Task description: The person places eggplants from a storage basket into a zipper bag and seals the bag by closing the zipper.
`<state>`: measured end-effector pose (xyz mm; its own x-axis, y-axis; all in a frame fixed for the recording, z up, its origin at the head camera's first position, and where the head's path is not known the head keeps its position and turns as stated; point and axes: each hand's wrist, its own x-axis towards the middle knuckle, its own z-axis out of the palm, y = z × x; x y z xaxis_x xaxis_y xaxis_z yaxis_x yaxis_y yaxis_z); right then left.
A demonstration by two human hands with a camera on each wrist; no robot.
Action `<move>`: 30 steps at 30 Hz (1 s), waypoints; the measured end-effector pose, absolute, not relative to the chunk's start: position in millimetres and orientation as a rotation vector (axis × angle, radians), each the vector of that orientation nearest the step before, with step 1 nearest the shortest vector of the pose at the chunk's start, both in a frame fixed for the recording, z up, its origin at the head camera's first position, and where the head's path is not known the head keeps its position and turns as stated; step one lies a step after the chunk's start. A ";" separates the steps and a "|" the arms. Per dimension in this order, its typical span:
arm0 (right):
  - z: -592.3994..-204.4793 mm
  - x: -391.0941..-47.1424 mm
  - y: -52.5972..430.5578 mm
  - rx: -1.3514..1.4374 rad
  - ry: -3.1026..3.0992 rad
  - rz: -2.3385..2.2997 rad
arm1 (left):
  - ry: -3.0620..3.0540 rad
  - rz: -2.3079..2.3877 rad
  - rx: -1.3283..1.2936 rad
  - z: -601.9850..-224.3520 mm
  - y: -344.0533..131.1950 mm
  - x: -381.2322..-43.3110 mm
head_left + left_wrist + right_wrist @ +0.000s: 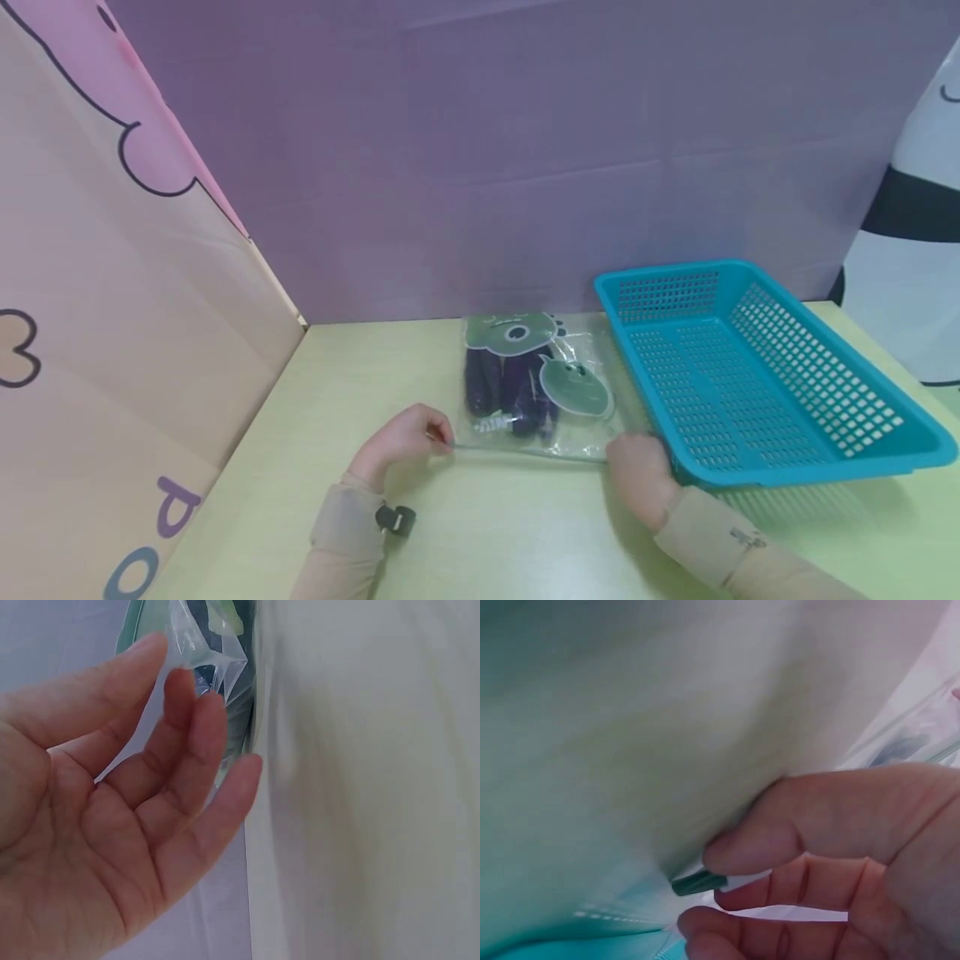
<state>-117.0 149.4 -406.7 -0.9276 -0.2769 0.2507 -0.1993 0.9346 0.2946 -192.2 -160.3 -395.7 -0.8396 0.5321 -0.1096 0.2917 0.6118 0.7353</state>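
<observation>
A clear plastic zip bag [585,433] with green cartoon prints lies flat on the table, its sealing edge toward me. Inside show dark purple, long shapes [517,387] that look like eggplants, partly hidden by the prints. My left hand [405,442] pinches the near left corner between thumb and index finger; in the left wrist view its other fingers [206,735] are loosely bent beside the plastic. At the near right corner is my right hand [641,475]. In the right wrist view its thumb and finger pinch a small dark green piece [697,883] at the end of the bag's edge.
A turquoise perforated plastic basket [705,392] stands right of the bag, its rim close to my right hand. Behind the table [375,358] hangs a purple cloth [487,167], and a printed cloth [135,333] stands on the left.
</observation>
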 end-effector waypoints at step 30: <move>-403.0 -109.8 153.6 0.467 -2.814 -0.125 | 2.556 0.996 0.653 -396.2 -160.6 -191.1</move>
